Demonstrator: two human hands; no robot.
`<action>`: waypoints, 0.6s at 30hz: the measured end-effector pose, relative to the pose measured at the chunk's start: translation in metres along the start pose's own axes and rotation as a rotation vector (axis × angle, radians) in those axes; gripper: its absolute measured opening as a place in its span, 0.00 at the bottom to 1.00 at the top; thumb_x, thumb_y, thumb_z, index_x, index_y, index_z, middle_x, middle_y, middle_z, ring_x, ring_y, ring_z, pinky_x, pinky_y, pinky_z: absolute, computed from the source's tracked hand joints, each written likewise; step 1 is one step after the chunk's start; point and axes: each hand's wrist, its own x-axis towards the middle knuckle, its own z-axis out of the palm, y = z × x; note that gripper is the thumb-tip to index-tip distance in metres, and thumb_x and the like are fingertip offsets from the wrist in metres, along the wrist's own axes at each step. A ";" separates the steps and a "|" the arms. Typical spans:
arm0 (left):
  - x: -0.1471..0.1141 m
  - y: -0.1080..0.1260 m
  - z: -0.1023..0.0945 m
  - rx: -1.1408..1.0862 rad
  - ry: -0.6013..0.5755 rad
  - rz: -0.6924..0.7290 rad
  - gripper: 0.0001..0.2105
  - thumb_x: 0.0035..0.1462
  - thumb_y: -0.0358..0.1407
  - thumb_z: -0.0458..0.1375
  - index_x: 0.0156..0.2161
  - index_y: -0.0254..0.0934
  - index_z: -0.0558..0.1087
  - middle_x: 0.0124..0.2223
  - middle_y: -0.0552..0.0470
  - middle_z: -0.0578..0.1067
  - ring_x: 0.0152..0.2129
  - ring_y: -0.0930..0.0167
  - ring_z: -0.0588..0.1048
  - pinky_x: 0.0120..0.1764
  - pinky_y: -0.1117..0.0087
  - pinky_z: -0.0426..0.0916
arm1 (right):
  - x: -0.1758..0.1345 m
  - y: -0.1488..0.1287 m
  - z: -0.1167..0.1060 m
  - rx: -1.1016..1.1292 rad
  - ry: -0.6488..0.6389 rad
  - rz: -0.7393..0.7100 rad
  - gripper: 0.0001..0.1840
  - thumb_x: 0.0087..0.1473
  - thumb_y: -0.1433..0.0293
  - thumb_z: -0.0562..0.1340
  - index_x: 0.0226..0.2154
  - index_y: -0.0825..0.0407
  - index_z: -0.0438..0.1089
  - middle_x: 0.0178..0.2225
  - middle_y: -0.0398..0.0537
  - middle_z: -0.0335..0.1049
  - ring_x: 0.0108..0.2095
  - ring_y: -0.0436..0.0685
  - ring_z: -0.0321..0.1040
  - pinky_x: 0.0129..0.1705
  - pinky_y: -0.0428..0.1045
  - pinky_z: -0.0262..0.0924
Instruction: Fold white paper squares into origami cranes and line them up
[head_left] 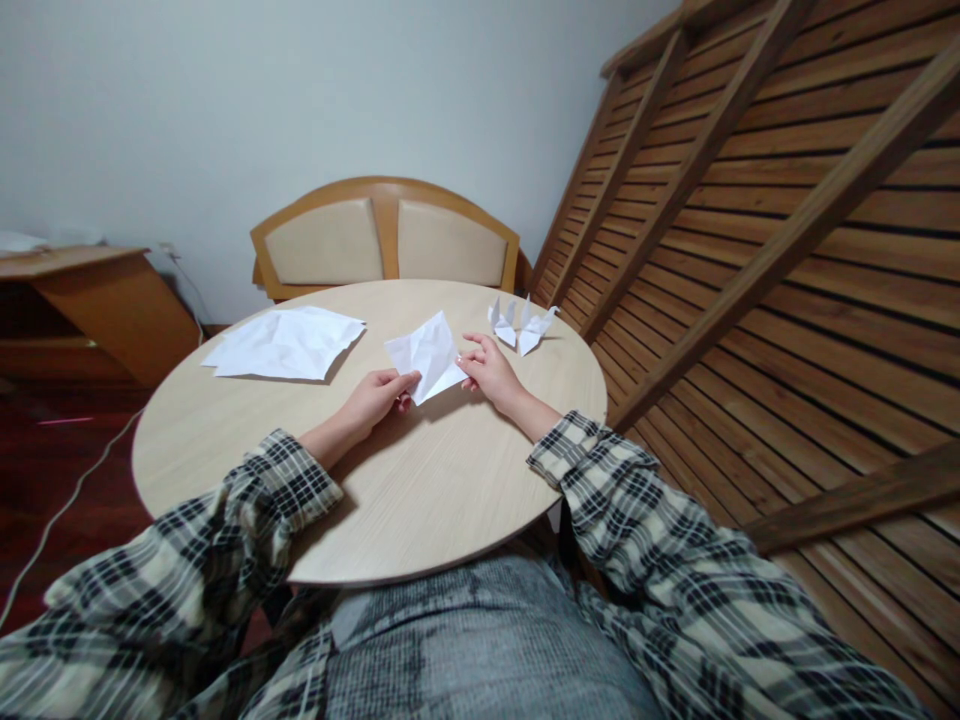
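plaid shirt sleeves (217, 540) are stretched over the near rim of a round table (375, 540); beyond them, a creased sheet of white paper (426, 352) is held over the middle, its lower left edge pinched by the left hand (379, 395), its right corner lightly pinched by the right hand (491, 372); crisp folds are probably best had if edges are matched first, then creases pressed outward; origami cranes (533, 330) are set to the right, loose white sheets (289, 342) to the left.
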 end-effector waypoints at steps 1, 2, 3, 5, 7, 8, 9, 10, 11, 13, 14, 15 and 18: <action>0.000 0.000 0.000 -0.004 -0.011 -0.002 0.18 0.57 0.44 0.58 0.21 0.36 0.68 0.19 0.52 0.68 0.17 0.75 0.64 0.23 0.71 0.57 | 0.000 0.001 0.000 -0.026 0.003 -0.027 0.23 0.56 0.72 0.61 0.53 0.48 0.58 0.39 0.44 0.67 0.22 0.45 0.64 0.20 0.41 0.59; 0.000 0.000 0.001 -0.016 -0.015 -0.009 0.17 0.57 0.43 0.58 0.21 0.36 0.68 0.19 0.52 0.69 0.17 0.75 0.64 0.23 0.72 0.57 | 0.000 0.002 0.000 -0.055 -0.004 -0.065 0.21 0.55 0.72 0.61 0.52 0.49 0.60 0.40 0.45 0.66 0.24 0.45 0.64 0.22 0.42 0.61; 0.000 0.000 0.001 -0.033 -0.011 -0.014 0.16 0.57 0.43 0.58 0.22 0.36 0.68 0.19 0.52 0.69 0.17 0.75 0.65 0.22 0.72 0.57 | 0.000 0.003 0.000 -0.090 -0.015 -0.112 0.20 0.55 0.72 0.62 0.50 0.49 0.63 0.42 0.46 0.65 0.27 0.46 0.65 0.25 0.43 0.63; 0.000 0.001 0.002 -0.071 0.011 -0.017 0.15 0.58 0.42 0.57 0.23 0.36 0.68 0.20 0.52 0.68 0.17 0.75 0.66 0.22 0.72 0.58 | -0.002 0.005 0.000 -0.168 -0.041 -0.199 0.16 0.53 0.71 0.64 0.46 0.50 0.67 0.45 0.49 0.64 0.34 0.48 0.66 0.33 0.45 0.68; 0.001 0.002 0.002 -0.101 0.041 0.001 0.14 0.58 0.41 0.57 0.24 0.36 0.67 0.20 0.53 0.68 0.17 0.74 0.67 0.22 0.72 0.58 | -0.003 0.006 0.001 -0.239 -0.073 -0.240 0.16 0.52 0.68 0.66 0.45 0.51 0.69 0.49 0.51 0.62 0.38 0.50 0.65 0.39 0.48 0.69; 0.001 0.002 0.002 -0.110 0.055 0.013 0.13 0.57 0.40 0.57 0.24 0.36 0.67 0.20 0.54 0.67 0.17 0.75 0.66 0.22 0.72 0.59 | -0.004 0.006 0.001 -0.263 -0.091 -0.246 0.18 0.52 0.67 0.67 0.46 0.50 0.69 0.50 0.52 0.61 0.38 0.51 0.65 0.40 0.49 0.69; 0.001 0.002 0.002 -0.115 0.065 0.024 0.13 0.57 0.40 0.57 0.24 0.36 0.67 0.20 0.54 0.67 0.17 0.75 0.66 0.22 0.73 0.59 | -0.005 0.007 0.001 -0.277 -0.110 -0.248 0.19 0.51 0.65 0.68 0.46 0.50 0.70 0.50 0.52 0.61 0.38 0.51 0.65 0.40 0.50 0.70; 0.001 0.003 0.002 -0.116 0.072 0.032 0.13 0.57 0.40 0.57 0.24 0.36 0.68 0.20 0.54 0.67 0.17 0.75 0.65 0.22 0.73 0.59 | -0.006 0.007 0.001 -0.284 -0.127 -0.249 0.20 0.50 0.65 0.68 0.47 0.49 0.70 0.51 0.52 0.61 0.38 0.51 0.64 0.39 0.50 0.70; 0.001 0.003 0.002 -0.115 0.077 0.038 0.13 0.57 0.40 0.57 0.25 0.36 0.68 0.20 0.54 0.67 0.17 0.75 0.65 0.22 0.73 0.59 | -0.006 0.007 0.001 -0.284 -0.136 -0.247 0.21 0.50 0.65 0.69 0.47 0.49 0.70 0.51 0.52 0.61 0.38 0.52 0.64 0.38 0.50 0.70; 0.001 0.003 0.002 -0.106 0.078 0.040 0.12 0.56 0.40 0.57 0.24 0.36 0.68 0.20 0.54 0.67 0.17 0.75 0.64 0.21 0.73 0.58 | -0.006 0.007 0.001 -0.272 -0.133 -0.231 0.20 0.50 0.65 0.69 0.46 0.49 0.70 0.51 0.53 0.61 0.38 0.52 0.64 0.34 0.48 0.70; 0.001 0.003 0.002 -0.100 0.077 0.039 0.12 0.56 0.40 0.56 0.24 0.36 0.68 0.20 0.54 0.67 0.16 0.75 0.63 0.21 0.73 0.58 | -0.006 0.006 0.001 -0.262 -0.129 -0.217 0.19 0.50 0.65 0.69 0.45 0.49 0.70 0.51 0.53 0.61 0.38 0.53 0.64 0.31 0.47 0.69; 0.001 0.003 0.002 -0.097 0.076 0.037 0.13 0.57 0.40 0.56 0.24 0.36 0.68 0.20 0.54 0.67 0.16 0.75 0.63 0.21 0.73 0.58 | -0.006 0.006 0.002 -0.252 -0.124 -0.204 0.19 0.50 0.64 0.69 0.45 0.49 0.70 0.51 0.53 0.61 0.38 0.53 0.64 0.29 0.46 0.68; 0.002 0.001 0.002 -0.101 0.083 0.029 0.13 0.57 0.39 0.56 0.23 0.36 0.68 0.20 0.54 0.67 0.17 0.75 0.64 0.21 0.73 0.58 | -0.006 0.005 0.002 -0.235 -0.123 -0.179 0.19 0.50 0.63 0.68 0.44 0.50 0.70 0.50 0.53 0.61 0.36 0.51 0.63 0.24 0.43 0.65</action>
